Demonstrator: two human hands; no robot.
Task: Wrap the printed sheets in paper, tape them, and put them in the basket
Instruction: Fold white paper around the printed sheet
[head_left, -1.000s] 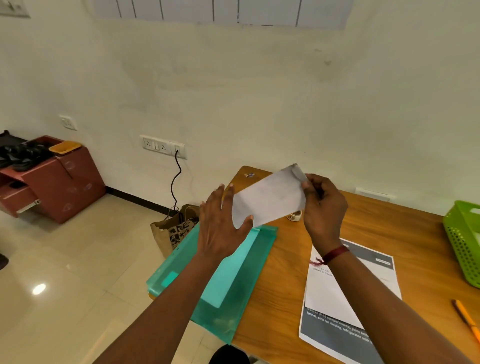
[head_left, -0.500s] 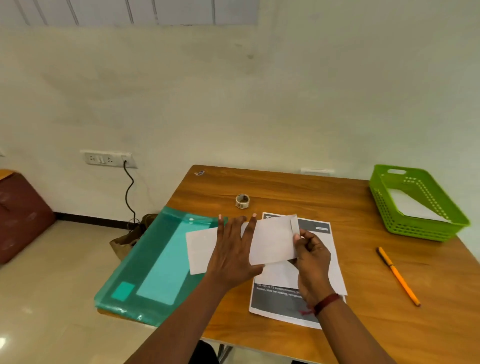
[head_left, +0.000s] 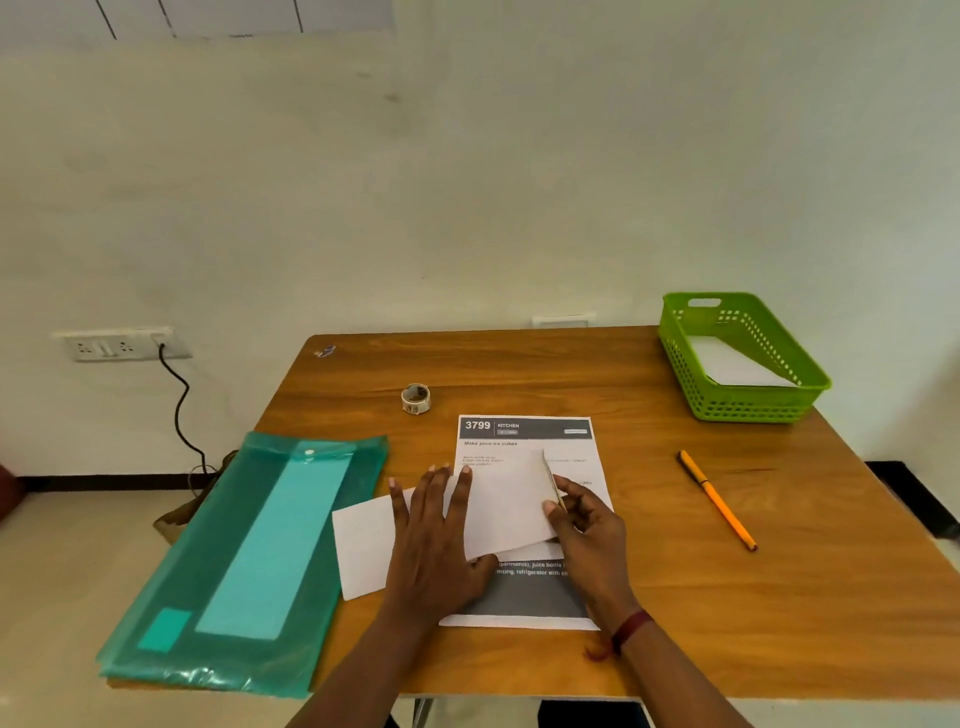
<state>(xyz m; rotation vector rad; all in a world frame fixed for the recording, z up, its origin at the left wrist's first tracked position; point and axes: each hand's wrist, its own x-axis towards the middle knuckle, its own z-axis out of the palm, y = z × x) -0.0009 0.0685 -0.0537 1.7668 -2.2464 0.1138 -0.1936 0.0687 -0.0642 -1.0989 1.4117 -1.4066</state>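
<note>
Your left hand (head_left: 436, 540) flat on wrapping paper (head_left: 511, 506), right hand (head_left: 587, 525) pinching its edge — ease pressure, fold may skew off printed sheet (head_left: 524, 431).

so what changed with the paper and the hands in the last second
The white paper came down from mid-air onto the printed sheet. The left hand now presses it flat; the right hand still pinches its right edge. The tape roll, pen, basket and green folder stayed put.

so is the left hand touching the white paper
Touching. The head view shows the left hand lying flat on the white paper, straight fingers spread over it, pressing it down over the printed sheet.
</note>
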